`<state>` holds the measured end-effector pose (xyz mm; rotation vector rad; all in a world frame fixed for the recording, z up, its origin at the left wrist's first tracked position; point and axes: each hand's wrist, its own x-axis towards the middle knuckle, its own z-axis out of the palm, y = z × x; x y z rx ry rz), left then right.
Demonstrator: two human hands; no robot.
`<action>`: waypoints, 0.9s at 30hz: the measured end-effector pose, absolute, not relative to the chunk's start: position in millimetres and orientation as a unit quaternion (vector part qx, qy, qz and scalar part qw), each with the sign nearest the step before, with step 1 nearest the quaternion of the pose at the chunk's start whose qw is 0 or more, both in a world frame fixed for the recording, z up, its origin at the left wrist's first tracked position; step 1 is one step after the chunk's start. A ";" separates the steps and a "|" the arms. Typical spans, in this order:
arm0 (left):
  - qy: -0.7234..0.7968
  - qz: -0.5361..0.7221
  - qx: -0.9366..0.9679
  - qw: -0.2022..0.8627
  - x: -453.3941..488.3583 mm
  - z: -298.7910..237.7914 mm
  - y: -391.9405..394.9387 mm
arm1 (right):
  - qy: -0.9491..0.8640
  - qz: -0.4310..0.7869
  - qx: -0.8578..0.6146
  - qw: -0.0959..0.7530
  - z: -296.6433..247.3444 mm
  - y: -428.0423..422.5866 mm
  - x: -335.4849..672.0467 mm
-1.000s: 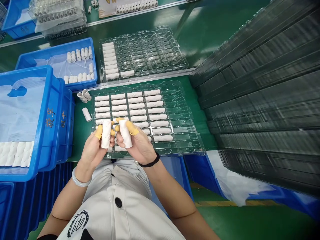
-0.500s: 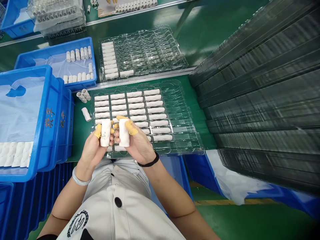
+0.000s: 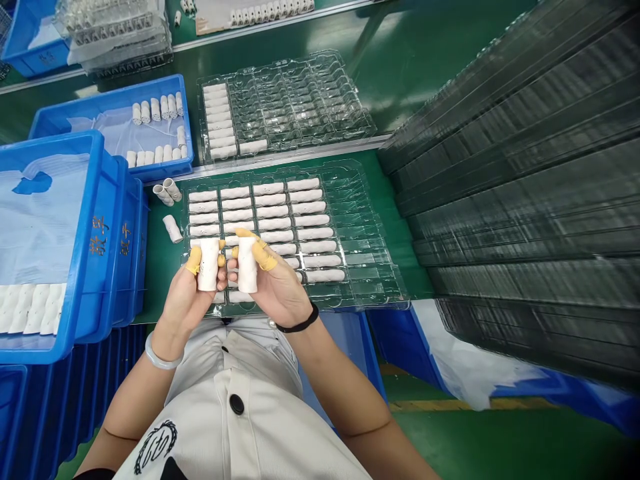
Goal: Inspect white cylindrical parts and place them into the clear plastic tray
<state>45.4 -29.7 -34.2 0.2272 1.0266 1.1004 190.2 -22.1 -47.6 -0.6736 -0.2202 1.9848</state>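
My left hand [image 3: 187,293] is closed around a white tube [image 3: 208,265] with small dark holes in its side. Just to its right, my right hand [image 3: 280,283] grips a second white tube [image 3: 247,265], also held upright. Yellow finger covers sit on several of my fingertips. Both tubes are above the near-left part of a clear plastic tray [image 3: 367,220], whose slots hold columns of white tubes lying on their sides. Left of the tray, one loose tube [image 3: 173,229] lies on the green table, with two more tubes [image 3: 167,192] behind it.
Stacked blue bins [image 3: 107,247] stand at the left. A blue bin [image 3: 113,90] with upright tubes is behind them. Beyond the near tray lies another clear tray [image 3: 305,100], partly filled. A tall stack of dark trays [image 3: 525,187] rises on the right.
Both tubes have shifted slightly to the left and the gap between my hands has widened a little. The left tube looks slightly turned. The trays and bins are unchanged.
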 end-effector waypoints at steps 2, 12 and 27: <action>0.477 0.498 0.106 0.716 47.5 -33.7 -30.3 | -0.098 0.820 -0.265 0.498 -48.1 -22.3 190.0; 0.480 0.489 0.086 0.723 53.2 -30.0 -24.8 | -0.086 0.820 -0.275 0.494 -44.1 -20.8 191.7; 0.443 0.470 0.055 0.761 54.2 -28.4 -23.1 | -0.139 0.795 -0.300 0.508 -48.2 -23.5 192.0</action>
